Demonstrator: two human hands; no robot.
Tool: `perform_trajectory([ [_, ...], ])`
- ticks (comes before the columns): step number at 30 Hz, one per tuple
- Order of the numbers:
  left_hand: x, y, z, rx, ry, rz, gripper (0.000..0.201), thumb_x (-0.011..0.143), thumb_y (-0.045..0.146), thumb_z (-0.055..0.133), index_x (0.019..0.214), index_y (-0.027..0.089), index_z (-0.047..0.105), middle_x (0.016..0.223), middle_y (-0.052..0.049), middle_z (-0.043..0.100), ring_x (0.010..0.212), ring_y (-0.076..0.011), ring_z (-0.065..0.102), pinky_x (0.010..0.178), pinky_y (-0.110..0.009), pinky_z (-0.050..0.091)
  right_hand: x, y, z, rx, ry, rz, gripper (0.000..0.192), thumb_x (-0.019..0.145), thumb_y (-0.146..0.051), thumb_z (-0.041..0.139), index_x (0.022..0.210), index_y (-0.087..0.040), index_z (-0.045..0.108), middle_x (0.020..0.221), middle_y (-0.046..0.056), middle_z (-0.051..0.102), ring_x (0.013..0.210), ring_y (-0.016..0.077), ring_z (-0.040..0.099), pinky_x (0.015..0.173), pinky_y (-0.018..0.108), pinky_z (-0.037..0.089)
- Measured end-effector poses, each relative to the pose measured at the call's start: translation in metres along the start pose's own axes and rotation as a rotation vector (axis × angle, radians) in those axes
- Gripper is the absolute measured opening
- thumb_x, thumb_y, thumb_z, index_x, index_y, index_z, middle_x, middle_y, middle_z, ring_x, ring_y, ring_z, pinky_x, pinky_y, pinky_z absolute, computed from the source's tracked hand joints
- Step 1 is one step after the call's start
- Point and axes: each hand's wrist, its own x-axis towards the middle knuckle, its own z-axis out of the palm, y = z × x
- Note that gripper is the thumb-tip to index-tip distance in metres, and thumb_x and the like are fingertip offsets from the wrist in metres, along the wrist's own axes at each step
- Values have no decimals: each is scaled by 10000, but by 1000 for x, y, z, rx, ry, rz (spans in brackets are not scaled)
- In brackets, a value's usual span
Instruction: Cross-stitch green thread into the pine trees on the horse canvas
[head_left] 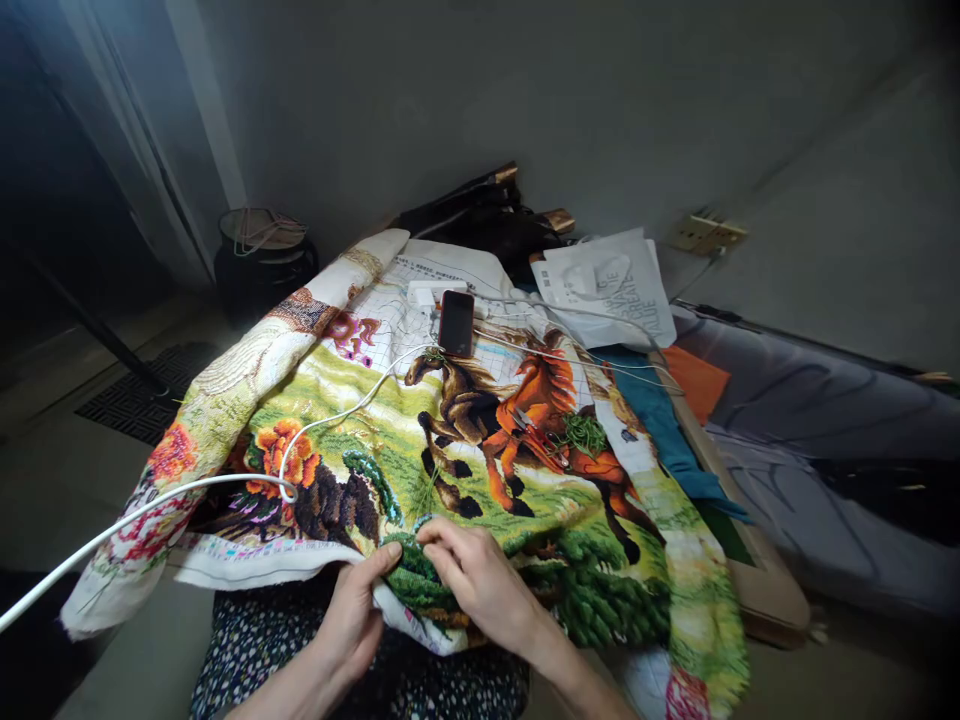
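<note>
A large cross-stitch cloth [390, 420] with horses, flowers and green grass lies spread in front of me over a frame and my lap. My left hand [354, 620] grips the cloth's near folded edge from below, thumb on top of the green stitched part. My right hand [480, 580] rests on top of the same green area, fingers pinched together at the fabric; whether a needle is between them is too small to tell. A clump of green thread [581, 432] and small scissors [534, 428] lie on the orange horse.
A dark phone [456, 322] lies on the cloth's far part beside a white charger block [424, 293]. A white cable [225, 482] runs across the cloth to the lower left. White printed bag [611, 285], wall socket [706, 234], black pot [262, 260], grey bedding [825, 420] at right.
</note>
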Motion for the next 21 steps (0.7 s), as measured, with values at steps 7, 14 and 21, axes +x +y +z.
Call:
perform_trajectory([
  [7,-1,1,1,4,-6,3,205,587,246,806,737,118,750,726,-72,758,835,-274,694,839,-374,503,3,1,5,-217,34,-35,218,893,-140,539,930,-239,731,830,9,756,716,171,681,678,262,432],
  [14,-1,1,1,-7,-16,-15,230,598,241,800,783,113,754,740,-78,760,855,-278,693,843,-371,499,6,-2,7,-274,60,-35,236,874,-110,527,867,-226,733,726,2,731,621,156,652,605,248,400],
  [21,-1,1,1,-23,-2,1,233,593,218,800,802,126,753,769,-77,766,913,-282,688,871,-373,494,7,0,8,-237,75,-59,249,866,-108,522,851,-231,738,699,-3,722,578,147,631,590,246,391],
])
